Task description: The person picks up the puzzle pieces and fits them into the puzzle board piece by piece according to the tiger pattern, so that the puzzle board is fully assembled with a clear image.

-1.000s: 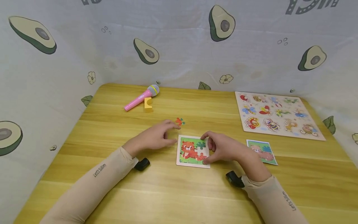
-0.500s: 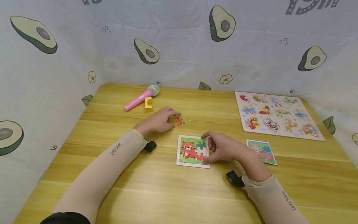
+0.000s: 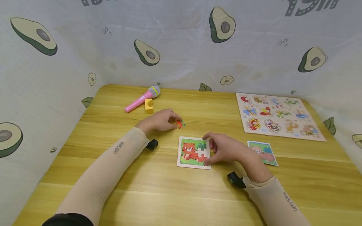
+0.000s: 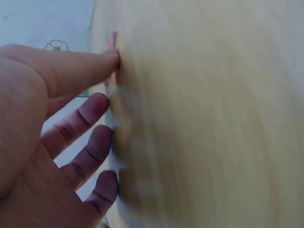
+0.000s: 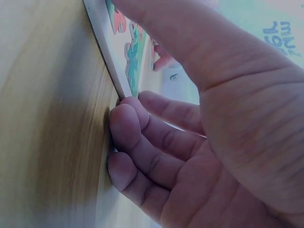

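Observation:
At the middle of the table lies a square tiger jigsaw puzzle (image 3: 190,153) in a pale frame, with a bare gap at its right side. My right hand (image 3: 227,149) grips this puzzle by its right edge, thumb at the near corner and fingers at the far one; the right wrist view shows the fingertips against the frame (image 5: 105,45). Beyond the puzzle, my left hand (image 3: 161,121) pinches a small red and green jigsaw piece (image 3: 180,124) at the table surface. In the left wrist view the thumb covers part of that piece (image 4: 112,39), and the other fingers are bent loosely.
A pink toy microphone (image 3: 141,99) and a yellow block with a curved notch (image 3: 148,106) lie at the back left. Back right is a wooden insect peg board (image 3: 278,116). A picture card (image 3: 264,153) lies just right of my right hand.
My left hand has moved away from the puzzle's left side, forward to the jigsaw piece, and its fingers have closed on it. The right hand has stayed at the puzzle.

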A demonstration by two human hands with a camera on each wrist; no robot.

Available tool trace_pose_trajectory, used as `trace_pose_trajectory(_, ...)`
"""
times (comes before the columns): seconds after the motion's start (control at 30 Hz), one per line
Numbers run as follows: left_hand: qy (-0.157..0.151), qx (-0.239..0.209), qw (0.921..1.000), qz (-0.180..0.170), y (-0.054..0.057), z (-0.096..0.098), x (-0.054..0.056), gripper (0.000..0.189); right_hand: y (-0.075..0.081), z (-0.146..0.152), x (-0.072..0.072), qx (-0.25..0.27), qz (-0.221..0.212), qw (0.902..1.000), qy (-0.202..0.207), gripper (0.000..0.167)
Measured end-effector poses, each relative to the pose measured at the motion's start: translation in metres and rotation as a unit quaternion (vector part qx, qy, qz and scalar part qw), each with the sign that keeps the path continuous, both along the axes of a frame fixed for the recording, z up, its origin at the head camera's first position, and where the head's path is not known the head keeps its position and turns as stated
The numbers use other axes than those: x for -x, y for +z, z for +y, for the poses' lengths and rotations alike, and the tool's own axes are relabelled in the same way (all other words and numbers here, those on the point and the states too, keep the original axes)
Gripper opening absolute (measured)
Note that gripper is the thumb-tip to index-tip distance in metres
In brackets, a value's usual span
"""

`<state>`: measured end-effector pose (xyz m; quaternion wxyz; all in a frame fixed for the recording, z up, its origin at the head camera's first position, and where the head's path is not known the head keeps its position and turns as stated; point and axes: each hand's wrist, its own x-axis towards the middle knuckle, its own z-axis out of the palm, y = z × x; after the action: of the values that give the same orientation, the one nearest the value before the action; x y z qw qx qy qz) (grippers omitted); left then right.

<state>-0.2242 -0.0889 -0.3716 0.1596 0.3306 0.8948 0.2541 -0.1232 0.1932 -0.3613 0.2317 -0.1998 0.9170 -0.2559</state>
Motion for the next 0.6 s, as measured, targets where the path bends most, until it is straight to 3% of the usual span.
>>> trace_pose_trajectory(0.33,-0.019,0.065,0.9977,-0.001,0.0004,0.0028,0.0032,0.048,0.001,0.0026,-0.0004,0.011,-0.003,0.9999,0.005,0.081)
trace_pose_trajectory(0.6,-0.024,0.047,0.9985,-0.013,0.003,0.0002,0.0033,0.04,0.0004,0.0031,0.0009,0.01,0.001,0.9998,0.017,0.081)
